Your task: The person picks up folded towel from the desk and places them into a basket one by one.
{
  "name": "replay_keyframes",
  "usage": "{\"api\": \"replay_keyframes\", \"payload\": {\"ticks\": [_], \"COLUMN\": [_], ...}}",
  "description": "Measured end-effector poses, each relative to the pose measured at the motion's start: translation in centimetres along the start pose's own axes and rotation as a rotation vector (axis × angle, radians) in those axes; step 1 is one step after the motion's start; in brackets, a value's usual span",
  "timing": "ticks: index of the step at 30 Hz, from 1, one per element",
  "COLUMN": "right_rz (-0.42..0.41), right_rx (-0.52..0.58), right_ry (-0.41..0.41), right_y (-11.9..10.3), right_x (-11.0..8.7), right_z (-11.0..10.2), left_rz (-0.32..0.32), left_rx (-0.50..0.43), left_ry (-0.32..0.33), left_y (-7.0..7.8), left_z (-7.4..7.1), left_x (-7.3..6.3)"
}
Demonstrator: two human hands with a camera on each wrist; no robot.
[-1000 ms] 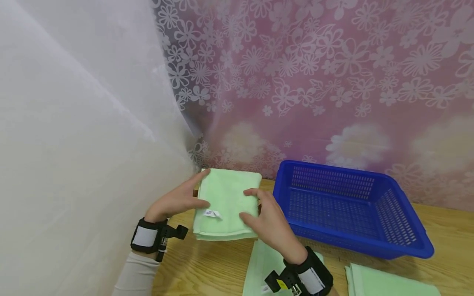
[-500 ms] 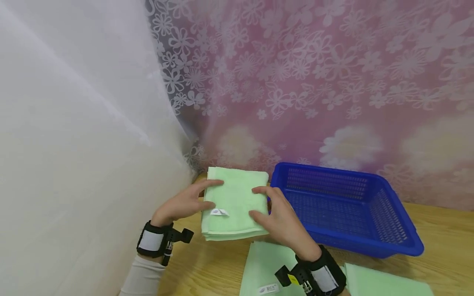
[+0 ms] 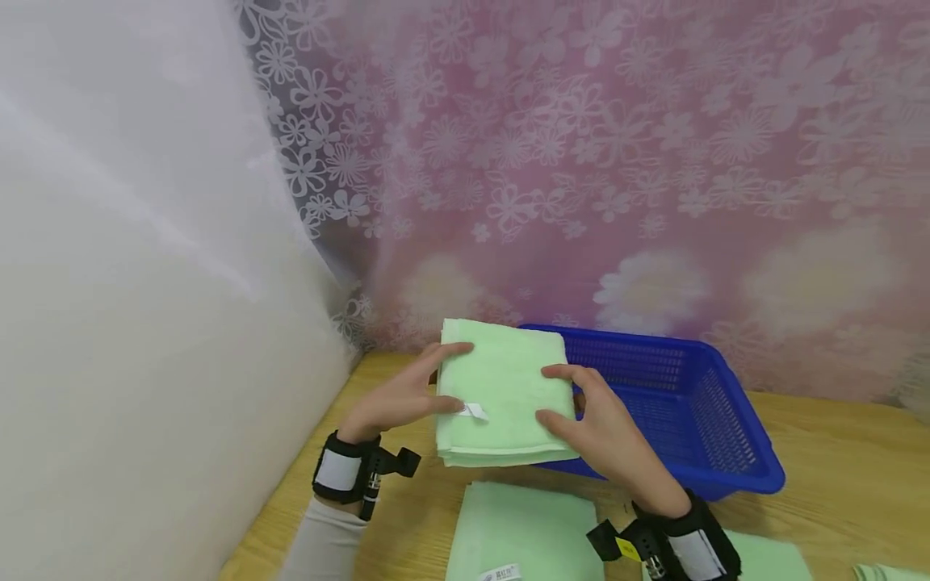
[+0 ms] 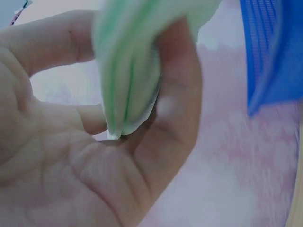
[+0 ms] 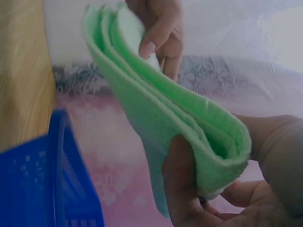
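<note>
A folded light green towel with a small white tag is held up between both hands. My left hand pinches its left edge, thumb and a finger on top and the other fingers beneath. On the opposite edge my right hand grips it in the same way. In the right wrist view the towel shows several stacked layers and a rounded fold. It hangs in front of the left part of a blue plastic basket, covering that part in the head view.
Another folded green towel with a printed label lies on the wooden table below the held one. More green cloth lies at the front right, partly behind the right wrist strap. A white sheet borders the left; a pink flowered curtain hangs behind.
Both hands have carried the towel to the right, from beside the basket to in front of its left part. The grip looks the same. The head view has shifted rightward too.
</note>
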State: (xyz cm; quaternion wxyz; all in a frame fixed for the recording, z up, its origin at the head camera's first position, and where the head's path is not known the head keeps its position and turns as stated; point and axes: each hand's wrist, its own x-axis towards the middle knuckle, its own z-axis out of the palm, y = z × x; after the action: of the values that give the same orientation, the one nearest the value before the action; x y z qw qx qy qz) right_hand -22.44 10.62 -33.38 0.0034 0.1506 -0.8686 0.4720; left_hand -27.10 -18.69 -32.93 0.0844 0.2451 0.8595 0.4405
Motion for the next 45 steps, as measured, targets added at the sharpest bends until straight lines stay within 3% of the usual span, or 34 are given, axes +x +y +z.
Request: {"api": "replay_keyframes", "payload": {"ticks": [8, 13, 19, 23, 29, 36, 45], "right_rz": [-0.004, -0.002, 0.0, 0.006, 0.027, 0.036, 0.015], "right_rx": [-0.057, -0.135, -0.173, -0.16, -0.159, -0.181, -0.188], "right_ry": [0.044, 0.07, 0.086, 0.092, 0.1, 0.124, 0.13], "right_y": [2.2, 3.6, 5.4, 6.3, 6.9, 7.5, 7.8], "right_x": [-1.4, -2.0, -2.7, -3.0, -3.0, -2.9, -2.5], "right_z": [-4.0, -6.7, -9.4, -10.9, -12.1, -13.0, -12.8], "left_rz": [0.086, 0.114, 0.142, 0.162, 0.165, 0.122, 0.085], "left_rx": [-0.073, -0.146, -0.142, -0.127, -0.14, -0.18, -0.164], "left_ry": [-0.009, -0.015, -0.002, 0.029, 0.035, -0.003, -0.028], "left_y": [1.9, 2.6, 3.6, 4.7, 5.7, 6.0, 5.6], "left_z": [2.7, 5.2, 8.3, 9.6, 10.9, 11.5, 11.8], "left_x": [2.9, 5.0, 7.3, 8.4, 9.5, 10.5, 10.8]}}
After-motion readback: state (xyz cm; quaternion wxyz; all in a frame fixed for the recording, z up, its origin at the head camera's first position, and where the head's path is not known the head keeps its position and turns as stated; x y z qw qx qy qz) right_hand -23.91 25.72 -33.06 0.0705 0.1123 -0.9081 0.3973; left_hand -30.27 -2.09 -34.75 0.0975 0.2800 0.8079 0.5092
